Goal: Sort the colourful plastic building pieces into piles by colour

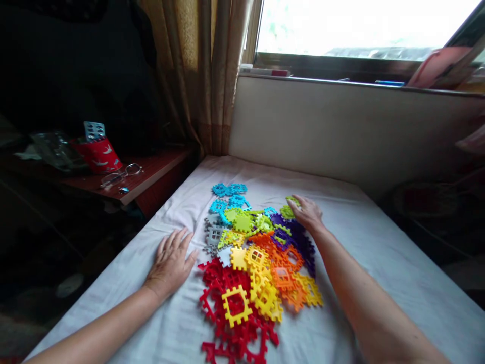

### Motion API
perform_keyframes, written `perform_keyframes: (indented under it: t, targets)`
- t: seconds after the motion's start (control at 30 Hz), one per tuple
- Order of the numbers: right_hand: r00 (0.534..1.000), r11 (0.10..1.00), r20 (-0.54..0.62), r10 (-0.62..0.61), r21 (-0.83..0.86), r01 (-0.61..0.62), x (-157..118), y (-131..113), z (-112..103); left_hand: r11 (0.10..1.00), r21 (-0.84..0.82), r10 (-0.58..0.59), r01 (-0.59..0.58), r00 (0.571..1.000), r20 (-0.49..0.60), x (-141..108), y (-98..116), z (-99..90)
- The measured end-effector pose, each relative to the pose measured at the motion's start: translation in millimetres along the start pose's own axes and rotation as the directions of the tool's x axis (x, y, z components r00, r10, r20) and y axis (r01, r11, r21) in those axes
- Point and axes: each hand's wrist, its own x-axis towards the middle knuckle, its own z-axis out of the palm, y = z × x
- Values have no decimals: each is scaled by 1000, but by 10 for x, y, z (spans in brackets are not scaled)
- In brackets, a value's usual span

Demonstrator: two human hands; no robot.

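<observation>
My left hand (171,263) lies flat on the bed sheet with its fingers stretched out, left of the pile and holding nothing. At the pile's back right, my right hand (306,212) has its fingers closed at a lime-green interlocking plastic tile (288,211); the fingertips partly cover it. Grouped by colour in the pile are red tiles (242,333), yellow tiles (265,298), orange tiles (282,273), purple tiles (305,245), grey tiles (214,235) and blue tiles (229,189). One yellow square frame (237,306) rests on top of the red ones. More lime-green tiles (242,222) sit mid-pile.
A pale sheet (379,242) covers the bed, which meets a white wall panel (322,126) under the window. On the left, a dark red table (159,169) holds eyeglasses (121,174), a red cup (100,154) and a clear plastic bag (58,151). A brown curtain (212,76) hangs behind.
</observation>
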Motion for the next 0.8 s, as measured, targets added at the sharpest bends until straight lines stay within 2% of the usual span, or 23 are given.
perform_keyframes:
  t: [0.03, 0.07, 0.1, 0.23, 0.37, 0.47, 0.53, 0.63, 0.7, 0.8]
  targets:
    - [990, 989, -11, 144, -45, -144, -27, 57, -14, 1000, 3, -7, 7, 1000, 11, 9, 12, -15]
    - [974, 972, 10, 226, -68, -225, -61, 84, -8, 1000, 3, -15, 15, 1000, 22, 18, 25, -28]
    - [970, 969, 48, 240, -71, -237, -105, 77, 17, 1000, 1, -23, 23, 999, 29, 26, 37, -41]
    - [992, 1000, 122, 3, 25, -6, -336, -254, 228, 999, -17, -43, 44, 998, 43, 56, 80, -83]
    - [971, 975, 155, -184, 158, 159, -541, -737, 394, 998, -39, -41, 44, 997, 70, 83, 106, -118]
    - [953, 940, 110, -282, 228, 252, -674, -1031, 408, 996, -67, -46, 52, 996, 80, 99, 121, -139]
    - [944, 919, 62, -325, 256, 300, -775, -1184, 349, 995, -83, -47, 54, 995, 86, 104, 132, -155]
    - [910, 877, 61, -410, 299, 376, -994, -1320, 150, 993, -98, -53, 64, 993, 106, 102, 148, -188]
    - [891, 856, 40, -452, 300, 420, -1228, -1323, -25, 992, -109, -52, 64, 992, 116, 103, 150, -214]
    - [859, 838, 2, -512, 218, 500, -1758, -1186, -238, 988, -144, -42, 54, 996, 82, 125, 129, -254]
